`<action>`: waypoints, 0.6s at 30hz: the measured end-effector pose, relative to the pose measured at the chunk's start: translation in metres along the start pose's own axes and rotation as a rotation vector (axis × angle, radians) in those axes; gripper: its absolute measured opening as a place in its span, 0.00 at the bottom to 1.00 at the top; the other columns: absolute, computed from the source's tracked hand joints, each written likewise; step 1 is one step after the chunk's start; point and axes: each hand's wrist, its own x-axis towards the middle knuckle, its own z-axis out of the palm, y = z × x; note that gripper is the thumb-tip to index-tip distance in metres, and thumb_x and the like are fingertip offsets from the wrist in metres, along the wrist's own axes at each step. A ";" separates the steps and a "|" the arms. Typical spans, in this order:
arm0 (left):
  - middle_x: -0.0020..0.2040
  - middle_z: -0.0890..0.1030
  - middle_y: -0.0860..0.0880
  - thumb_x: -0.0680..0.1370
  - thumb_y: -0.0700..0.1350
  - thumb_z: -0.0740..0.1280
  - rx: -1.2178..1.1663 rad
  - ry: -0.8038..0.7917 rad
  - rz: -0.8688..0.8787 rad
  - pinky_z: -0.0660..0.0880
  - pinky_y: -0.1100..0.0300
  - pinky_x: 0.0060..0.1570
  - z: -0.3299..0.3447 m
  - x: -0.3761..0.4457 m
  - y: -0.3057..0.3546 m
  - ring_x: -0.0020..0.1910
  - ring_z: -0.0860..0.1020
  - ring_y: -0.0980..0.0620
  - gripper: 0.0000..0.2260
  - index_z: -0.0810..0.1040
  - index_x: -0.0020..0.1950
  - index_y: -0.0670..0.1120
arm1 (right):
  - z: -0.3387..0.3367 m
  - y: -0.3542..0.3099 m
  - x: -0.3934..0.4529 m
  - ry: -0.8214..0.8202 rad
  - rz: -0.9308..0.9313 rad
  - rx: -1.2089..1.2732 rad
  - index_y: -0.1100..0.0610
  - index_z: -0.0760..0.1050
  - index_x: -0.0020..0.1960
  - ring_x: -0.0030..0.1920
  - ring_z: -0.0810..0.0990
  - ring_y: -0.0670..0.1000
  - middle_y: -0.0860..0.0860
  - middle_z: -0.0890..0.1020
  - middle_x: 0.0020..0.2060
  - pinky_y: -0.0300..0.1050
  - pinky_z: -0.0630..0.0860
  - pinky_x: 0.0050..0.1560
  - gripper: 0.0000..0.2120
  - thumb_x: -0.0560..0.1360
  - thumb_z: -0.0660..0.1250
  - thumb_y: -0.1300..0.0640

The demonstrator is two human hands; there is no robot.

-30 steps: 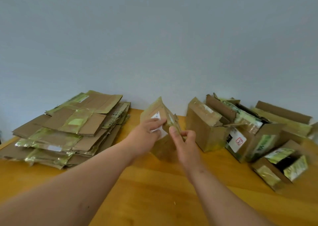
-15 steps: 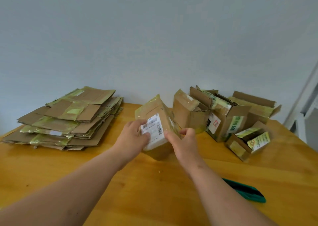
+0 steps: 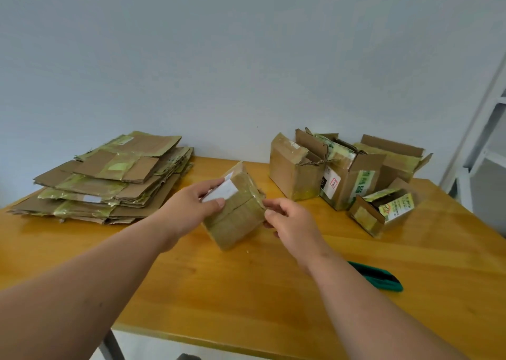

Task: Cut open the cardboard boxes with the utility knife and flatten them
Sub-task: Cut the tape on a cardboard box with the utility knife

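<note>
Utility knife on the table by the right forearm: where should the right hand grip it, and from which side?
Probably the green handle's exposed right end, from above with the right hand: it lies flat on the table, its left end hidden behind the forearm.

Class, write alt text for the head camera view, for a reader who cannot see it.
Two bare hands hold a small taped cardboard box above a wooden table: left hand gripping its labelled side, right hand at its right edge. Flattened cardboard is stacked left, opened boxes right, a green utility knife nearby.
</note>
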 end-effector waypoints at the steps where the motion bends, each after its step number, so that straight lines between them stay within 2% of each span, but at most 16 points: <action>1: 0.64 0.76 0.55 0.80 0.48 0.66 0.017 -0.012 0.007 0.70 0.57 0.55 -0.001 -0.001 0.000 0.59 0.74 0.55 0.20 0.70 0.71 0.61 | 0.001 0.001 -0.002 0.000 -0.026 -0.026 0.52 0.76 0.64 0.53 0.79 0.43 0.44 0.80 0.52 0.31 0.73 0.45 0.13 0.81 0.64 0.58; 4: 0.62 0.76 0.55 0.79 0.53 0.66 0.104 -0.020 0.033 0.73 0.58 0.51 0.000 -0.001 0.005 0.58 0.75 0.54 0.19 0.71 0.69 0.60 | 0.004 0.000 -0.005 0.053 -0.073 -0.047 0.54 0.78 0.64 0.51 0.78 0.39 0.41 0.79 0.49 0.28 0.74 0.45 0.13 0.80 0.66 0.58; 6: 0.61 0.76 0.54 0.76 0.61 0.66 0.178 0.003 0.058 0.75 0.55 0.53 0.001 0.002 0.010 0.58 0.76 0.52 0.20 0.72 0.66 0.58 | 0.004 0.000 -0.005 0.102 -0.094 -0.059 0.55 0.78 0.64 0.52 0.78 0.41 0.43 0.80 0.50 0.29 0.74 0.48 0.13 0.80 0.67 0.59; 8: 0.58 0.77 0.53 0.73 0.66 0.65 0.188 0.045 0.062 0.75 0.56 0.48 0.005 0.005 0.017 0.56 0.76 0.51 0.22 0.74 0.60 0.55 | 0.002 0.001 -0.003 0.144 -0.109 -0.080 0.56 0.79 0.63 0.53 0.79 0.44 0.45 0.81 0.52 0.28 0.73 0.48 0.13 0.80 0.67 0.59; 11: 0.53 0.80 0.50 0.66 0.73 0.59 0.261 0.082 0.025 0.76 0.50 0.50 0.014 0.006 0.022 0.52 0.77 0.49 0.31 0.74 0.52 0.49 | -0.002 0.005 -0.001 0.178 -0.132 -0.152 0.55 0.81 0.61 0.53 0.78 0.44 0.46 0.81 0.53 0.27 0.72 0.47 0.11 0.80 0.66 0.59; 12: 0.53 0.80 0.49 0.65 0.74 0.57 0.292 0.086 0.018 0.76 0.49 0.51 0.017 0.006 0.021 0.52 0.77 0.48 0.33 0.73 0.54 0.47 | -0.003 0.006 -0.001 0.178 -0.139 -0.182 0.54 0.81 0.61 0.53 0.78 0.44 0.45 0.81 0.52 0.27 0.71 0.47 0.11 0.80 0.66 0.59; 14: 0.56 0.78 0.50 0.70 0.71 0.58 0.280 0.093 0.005 0.74 0.52 0.51 0.021 0.007 0.017 0.54 0.76 0.49 0.34 0.69 0.65 0.48 | -0.004 0.009 -0.001 0.168 -0.143 -0.209 0.54 0.80 0.61 0.53 0.78 0.44 0.44 0.80 0.50 0.28 0.72 0.47 0.11 0.81 0.65 0.59; 16: 0.57 0.76 0.52 0.78 0.63 0.59 0.211 0.084 0.024 0.73 0.51 0.53 0.020 0.007 0.014 0.56 0.76 0.50 0.28 0.58 0.75 0.56 | -0.004 0.012 -0.002 0.164 -0.144 -0.231 0.53 0.79 0.62 0.54 0.78 0.44 0.44 0.81 0.51 0.33 0.75 0.51 0.11 0.81 0.63 0.60; 18: 0.58 0.75 0.54 0.82 0.56 0.56 0.203 0.039 0.030 0.73 0.48 0.58 0.015 0.005 0.010 0.58 0.74 0.51 0.24 0.53 0.77 0.63 | -0.007 0.017 -0.002 0.185 -0.123 -0.324 0.53 0.77 0.64 0.58 0.78 0.47 0.47 0.81 0.57 0.40 0.76 0.58 0.13 0.82 0.61 0.60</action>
